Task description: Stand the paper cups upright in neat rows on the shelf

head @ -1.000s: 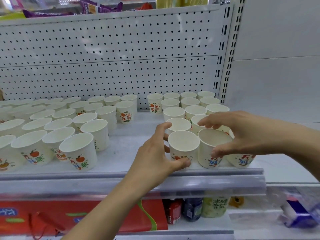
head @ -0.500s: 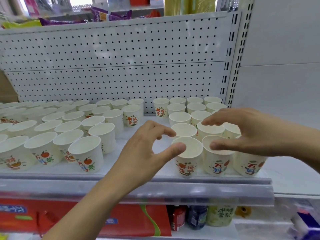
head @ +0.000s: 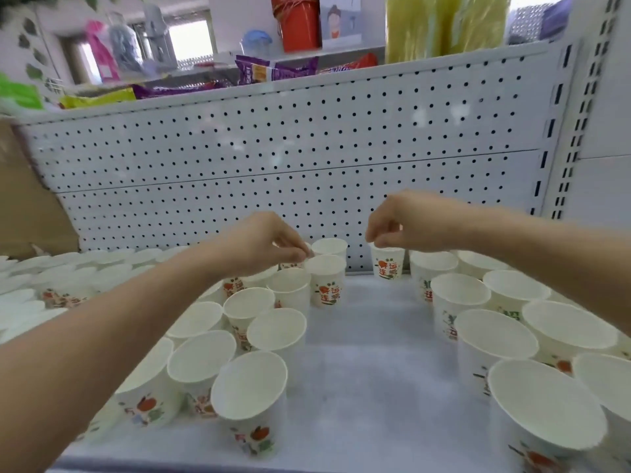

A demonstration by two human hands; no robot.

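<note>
White paper cups with red and green print stand upright on the white shelf (head: pixel 375 343) in two groups, with a bare lane between them. My left hand (head: pixel 266 244) reaches to the back of the left group, and its curled fingertips pinch the rim of a cup (head: pixel 326 285) in the second row from the back. Over the right group my right hand (head: pixel 399 223) has curled fingers that pinch the rim of the rearmost cup (head: pixel 387 266) by the back panel. The nearest cups (head: pixel 251 394) (head: pixel 546 414) loom large at the front edge.
A white pegboard back panel (head: pixel 307 148) rises right behind the cups. A slotted upright (head: pixel 560 138) bounds the shelf on the right. Snack packets (head: pixel 273 71) and yellow rolls (head: pixel 444 25) lie on the shelf above. A brown cardboard box (head: pixel 24 199) stands at left.
Both hands left the front cups of the right group and moved to the back rows. The camera moved closer and higher over the shelf.
</note>
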